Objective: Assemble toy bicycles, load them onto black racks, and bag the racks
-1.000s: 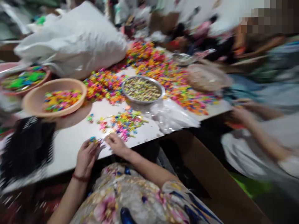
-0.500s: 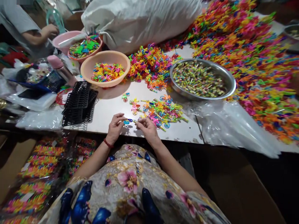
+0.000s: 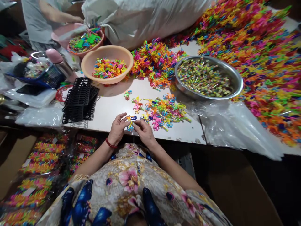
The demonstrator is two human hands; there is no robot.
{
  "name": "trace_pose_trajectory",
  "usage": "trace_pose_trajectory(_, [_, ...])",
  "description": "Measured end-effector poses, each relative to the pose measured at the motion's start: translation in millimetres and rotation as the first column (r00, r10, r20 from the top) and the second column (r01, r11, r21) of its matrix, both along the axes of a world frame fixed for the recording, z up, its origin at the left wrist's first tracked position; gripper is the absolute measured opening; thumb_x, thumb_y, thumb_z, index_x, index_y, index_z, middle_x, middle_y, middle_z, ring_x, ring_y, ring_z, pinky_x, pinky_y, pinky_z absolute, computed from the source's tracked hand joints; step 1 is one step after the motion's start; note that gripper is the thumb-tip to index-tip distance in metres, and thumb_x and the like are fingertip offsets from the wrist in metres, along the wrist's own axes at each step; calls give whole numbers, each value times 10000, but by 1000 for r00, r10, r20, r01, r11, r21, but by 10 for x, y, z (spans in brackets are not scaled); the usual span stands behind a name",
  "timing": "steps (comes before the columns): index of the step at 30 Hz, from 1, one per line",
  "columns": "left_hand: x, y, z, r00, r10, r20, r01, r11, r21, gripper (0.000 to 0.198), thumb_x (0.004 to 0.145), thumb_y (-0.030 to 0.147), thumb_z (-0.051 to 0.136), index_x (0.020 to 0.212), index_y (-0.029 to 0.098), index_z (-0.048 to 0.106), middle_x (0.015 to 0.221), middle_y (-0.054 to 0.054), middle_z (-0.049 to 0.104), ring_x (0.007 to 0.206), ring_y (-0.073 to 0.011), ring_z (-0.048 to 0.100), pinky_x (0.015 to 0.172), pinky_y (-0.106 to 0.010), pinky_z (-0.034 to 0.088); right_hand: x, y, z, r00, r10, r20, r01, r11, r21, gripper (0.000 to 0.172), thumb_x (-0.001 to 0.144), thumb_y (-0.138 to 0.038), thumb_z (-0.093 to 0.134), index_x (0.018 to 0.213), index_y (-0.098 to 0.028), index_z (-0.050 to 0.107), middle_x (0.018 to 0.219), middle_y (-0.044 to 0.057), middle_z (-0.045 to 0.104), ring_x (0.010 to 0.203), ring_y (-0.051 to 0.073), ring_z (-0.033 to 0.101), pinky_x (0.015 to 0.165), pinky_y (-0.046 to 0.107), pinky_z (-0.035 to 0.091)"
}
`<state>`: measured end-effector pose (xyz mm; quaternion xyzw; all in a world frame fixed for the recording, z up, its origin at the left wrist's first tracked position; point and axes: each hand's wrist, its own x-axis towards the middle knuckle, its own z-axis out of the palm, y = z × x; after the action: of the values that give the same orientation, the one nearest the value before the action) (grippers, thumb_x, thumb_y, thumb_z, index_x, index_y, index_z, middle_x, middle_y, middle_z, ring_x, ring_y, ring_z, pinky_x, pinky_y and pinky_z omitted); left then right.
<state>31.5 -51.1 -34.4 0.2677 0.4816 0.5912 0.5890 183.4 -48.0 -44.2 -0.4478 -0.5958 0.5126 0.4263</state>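
The left hand [image 3: 118, 129] and right hand [image 3: 145, 133] pinch a small, many-coloured plastic toy with round rings [image 3: 130, 123] over the white tabletop [image 3: 107, 110]. It looks light and stiff; its middle seems best to hold.

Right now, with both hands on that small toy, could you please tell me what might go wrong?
The small toy appears pinched between the left hand and right hand, so it could slip onto the table. The right hand is close to the loose toy pile and might nudge pieces aside. The clear plastic bags overhang the table's front edge, so they could slide off.
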Motion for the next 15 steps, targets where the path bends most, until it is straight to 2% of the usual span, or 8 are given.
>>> trace_pose_trajectory(2, [15,3,17,1000,-17,22,18,999,-39,457,564,283,904,945,156,686,1059,-72,703,949,-165,656,908,-318,497,-3,-11,26,1000,-12,22,11,1000,20,257,891,-425,606,1008,-205,670,941,38,701,843,174,641,782,304,524])
trace_pose_trajectory(5, [33,-3,42,1000,-1,-1,1,1000,-19,343,619,344,874,786,148,647,996,-48,702,836,-120,635,806,-257,488,-1,-28,48,998,-41,41,40,999,29,251,882,-421,614,995,-204,674,954,49,702,837,176,643,766,304,532])
trace_pose_trajectory(8, [47,-14,48,997,46,-63,-46,999,1,348,727,448,794,812,180,589,771,5,664,664,-94,571,648,-222,438,3,-30,43,997,-69,32,70,997,-25,291,872,-452,614,1014,-205,673,980,54,701,760,155,640,697,288,544])
trace_pose_trajectory(10, [62,-20,44,991,40,-130,-39,999,17,354,779,490,742,829,194,554,664,33,609,597,-94,523,602,-220,406,2,-26,38,998,-70,10,70,995,-77,325,859,-478,622,1023,-202,669,966,47,703,679,132,625,648,276,545])
trace_pose_trajectory(15, [150,-29,36,979,8,-204,-4,1000,17,371,781,515,723,808,187,552,712,36,581,625,-96,493,610,-227,398,-14,-33,33,997,-68,-38,62,990,-127,332,828,-500,654,975,-202,658,884,22,700,640,122,618,632,266,554])
